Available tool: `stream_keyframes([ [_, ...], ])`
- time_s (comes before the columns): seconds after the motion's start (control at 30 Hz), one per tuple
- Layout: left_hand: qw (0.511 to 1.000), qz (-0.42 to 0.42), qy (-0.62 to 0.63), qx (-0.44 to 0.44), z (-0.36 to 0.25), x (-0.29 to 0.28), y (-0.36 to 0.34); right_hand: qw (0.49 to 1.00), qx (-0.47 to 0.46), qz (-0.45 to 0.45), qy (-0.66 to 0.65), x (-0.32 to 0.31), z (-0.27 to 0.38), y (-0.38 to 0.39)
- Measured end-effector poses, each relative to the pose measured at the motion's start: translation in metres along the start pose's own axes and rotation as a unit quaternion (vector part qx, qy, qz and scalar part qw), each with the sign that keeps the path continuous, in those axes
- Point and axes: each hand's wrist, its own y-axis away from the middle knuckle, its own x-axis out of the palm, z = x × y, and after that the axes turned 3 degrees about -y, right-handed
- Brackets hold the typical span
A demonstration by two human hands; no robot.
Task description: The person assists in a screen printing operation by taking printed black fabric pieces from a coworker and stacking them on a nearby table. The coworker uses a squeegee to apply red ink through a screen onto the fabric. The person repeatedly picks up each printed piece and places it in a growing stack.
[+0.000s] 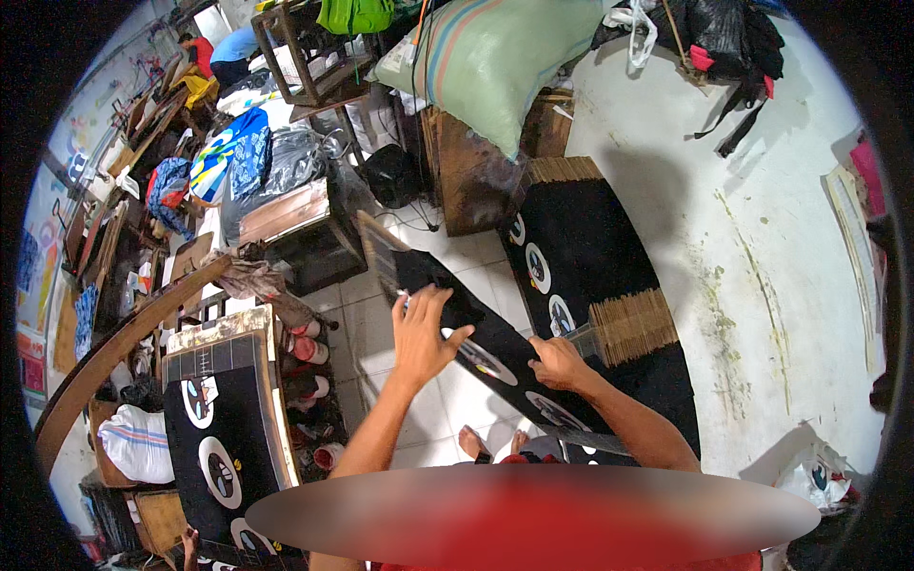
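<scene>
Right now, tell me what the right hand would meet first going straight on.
The right hand would first meet the black printed panel, whose edge its fingers already appear to grip; depth is unclear, so it might slide over or under it.

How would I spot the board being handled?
Below the big green sack stands a brown-edged black pile. The board, black with white round prints, slants left of that. Only it has the person's left hand and right hand on it.
</scene>
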Motion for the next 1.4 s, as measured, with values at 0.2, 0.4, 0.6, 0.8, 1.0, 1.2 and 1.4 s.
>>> stream_keyframes([
  [0.2,0.905,0.315,-0.097,-0.268,0.052,0.097,0.216,0.997,0.079,-0.013,0.021,0.046,-0.083,-0.049],
  [0.4,0.653,0.557,-0.006,-0.513,0.020,0.114,0.426,0.982,0.188,-0.027,0.014,0.061,-0.180,-0.091],
  [0.6,0.588,0.472,0.007,-0.657,-0.015,0.156,0.446,0.970,0.241,-0.014,-0.010,0.050,-0.278,-0.155],
  [0.8,0.526,0.133,0.248,-0.803,-0.056,0.227,0.372,0.963,0.264,-0.050,-0.017,0.059,-0.345,-0.221],
  [1.0,0.476,0.153,0.243,-0.832,-0.082,0.225,0.367,0.958,0.262,-0.116,-0.001,0.072,-0.389,-0.289],
  [1.2,0.400,0.138,0.212,-0.881,-0.084,0.204,0.386,0.951,0.288,-0.116,0.019,0.084,-0.423,-0.348],
  [1.4,0.389,0.124,0.246,-0.879,-0.069,0.211,0.362,0.931,0.336,-0.128,0.064,0.104,-0.442,-0.364],
])
